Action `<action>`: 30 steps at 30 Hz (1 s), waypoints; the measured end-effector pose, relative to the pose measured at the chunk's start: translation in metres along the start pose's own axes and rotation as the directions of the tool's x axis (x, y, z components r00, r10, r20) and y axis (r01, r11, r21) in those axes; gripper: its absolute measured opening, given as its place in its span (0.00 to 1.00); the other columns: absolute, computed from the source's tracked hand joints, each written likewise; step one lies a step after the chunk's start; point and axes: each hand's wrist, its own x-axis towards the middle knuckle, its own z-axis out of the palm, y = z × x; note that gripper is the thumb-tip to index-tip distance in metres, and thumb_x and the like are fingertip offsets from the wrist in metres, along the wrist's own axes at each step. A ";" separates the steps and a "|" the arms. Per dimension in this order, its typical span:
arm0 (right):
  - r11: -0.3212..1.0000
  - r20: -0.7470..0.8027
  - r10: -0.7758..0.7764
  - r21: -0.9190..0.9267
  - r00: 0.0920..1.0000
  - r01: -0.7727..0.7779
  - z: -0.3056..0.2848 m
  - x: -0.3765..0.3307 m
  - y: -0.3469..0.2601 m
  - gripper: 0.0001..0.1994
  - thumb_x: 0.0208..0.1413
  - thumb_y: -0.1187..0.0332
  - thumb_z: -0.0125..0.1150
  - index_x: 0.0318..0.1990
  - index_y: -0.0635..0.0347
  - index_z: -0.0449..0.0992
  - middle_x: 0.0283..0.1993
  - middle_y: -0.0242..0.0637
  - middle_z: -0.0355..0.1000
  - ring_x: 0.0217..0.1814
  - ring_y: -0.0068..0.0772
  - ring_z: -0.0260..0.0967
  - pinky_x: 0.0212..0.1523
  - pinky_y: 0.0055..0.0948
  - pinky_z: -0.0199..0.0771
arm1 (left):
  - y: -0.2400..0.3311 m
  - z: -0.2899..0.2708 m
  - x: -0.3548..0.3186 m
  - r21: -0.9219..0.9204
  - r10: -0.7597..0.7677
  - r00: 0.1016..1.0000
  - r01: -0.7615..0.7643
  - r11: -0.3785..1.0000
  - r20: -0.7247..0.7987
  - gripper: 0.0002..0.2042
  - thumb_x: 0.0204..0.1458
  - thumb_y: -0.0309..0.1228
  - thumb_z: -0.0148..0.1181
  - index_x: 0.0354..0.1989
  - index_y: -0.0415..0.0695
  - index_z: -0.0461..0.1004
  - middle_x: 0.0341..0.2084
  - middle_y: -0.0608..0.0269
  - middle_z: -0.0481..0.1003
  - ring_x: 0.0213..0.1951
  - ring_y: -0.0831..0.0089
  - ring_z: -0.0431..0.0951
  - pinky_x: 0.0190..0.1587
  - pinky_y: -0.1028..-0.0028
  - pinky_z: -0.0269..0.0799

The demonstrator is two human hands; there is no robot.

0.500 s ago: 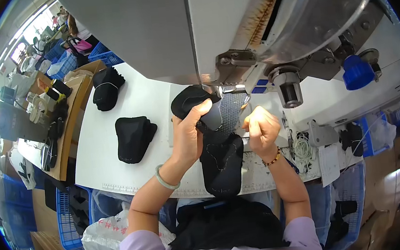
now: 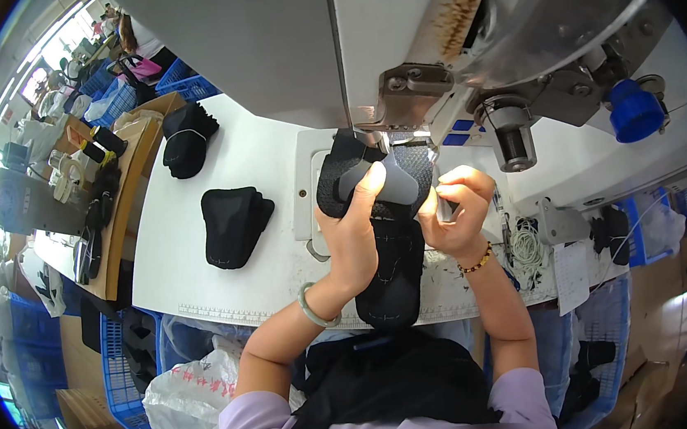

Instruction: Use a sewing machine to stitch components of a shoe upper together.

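Under the needle area of a sewing machine (image 2: 384, 119) lies a black mesh fabric piece (image 2: 417, 158) with a smooth grey patch (image 2: 399, 186) facing up. My left hand (image 2: 352, 238) grips its left side, thumb on top near the patch and fingers underneath. At the right edge of the same piece, my right hand (image 2: 463, 215) is closed, thumb and forefinger pinched against the fabric and the other fingers curled. Another black fabric piece (image 2: 392, 288) with pale stitch lines hangs from it over the table's front edge. The needle tip is hard to make out.
Two stacks of black pieces, one tied (image 2: 186, 143) and one loose (image 2: 233, 229), lie on the white table (image 2: 166, 265) at left. A coil of white cord (image 2: 526, 246) sits at right. Blue crates (image 2: 119, 377) stand below. The machine head (image 2: 261, 49) overhangs my hands.
My left hand has brought the mesh piece round so the grey patch shows more fully. My right hand, apart before, now meets the fabric's right edge. The whole view has shifted slightly.
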 end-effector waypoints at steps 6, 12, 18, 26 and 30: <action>0.994 0.209 -0.061 0.107 0.976 0.039 -0.009 -0.002 0.008 0.21 0.33 0.81 0.61 0.40 0.53 0.74 0.46 0.33 0.66 0.35 0.32 0.68 0.35 0.29 0.70 | 0.016 -0.040 0.002 0.241 0.050 0.972 -0.106 0.965 0.229 0.06 0.51 0.21 0.53 0.37 0.36 0.72 0.33 0.67 0.70 0.34 0.81 0.67 0.38 0.81 0.63; 0.984 0.289 -0.061 0.176 0.955 0.009 -0.014 0.009 0.002 0.11 0.46 0.80 0.61 0.38 0.60 0.72 0.42 0.38 0.69 0.40 0.39 0.69 0.39 0.31 0.72 | 0.032 -0.070 0.024 0.493 0.457 0.384 -0.857 -0.147 0.803 0.23 0.37 0.20 0.55 0.47 0.43 0.71 0.50 0.64 0.73 0.55 0.64 0.69 0.58 0.64 0.58; 0.978 0.232 0.000 0.204 0.973 -0.048 -0.013 0.012 -0.001 0.16 0.40 0.83 0.60 0.39 0.59 0.75 0.42 0.38 0.72 0.39 0.34 0.71 0.38 0.27 0.74 | 0.024 -0.053 0.038 0.314 0.295 0.245 -0.925 -0.215 0.924 0.34 0.32 0.24 0.57 0.58 0.44 0.66 0.46 0.64 0.73 0.52 0.69 0.70 0.64 0.62 0.53; 0.974 0.264 0.058 0.195 0.963 -0.113 -0.016 0.016 -0.007 0.10 0.45 0.83 0.60 0.36 0.62 0.72 0.38 0.40 0.71 0.39 0.39 0.71 0.41 0.30 0.72 | 0.012 -0.057 0.046 0.324 0.379 0.343 -0.939 0.114 0.859 0.37 0.30 0.24 0.64 0.58 0.40 0.64 0.46 0.59 0.73 0.50 0.63 0.72 0.59 0.64 0.62; 0.974 0.265 0.055 0.197 0.963 -0.110 -0.016 0.018 -0.008 0.10 0.44 0.84 0.60 0.35 0.62 0.73 0.38 0.40 0.71 0.39 0.38 0.71 0.41 0.29 0.72 | 0.008 -0.063 0.054 0.251 0.456 0.299 -0.954 0.165 0.838 0.39 0.28 0.24 0.68 0.58 0.39 0.63 0.47 0.56 0.74 0.48 0.59 0.74 0.54 0.65 0.68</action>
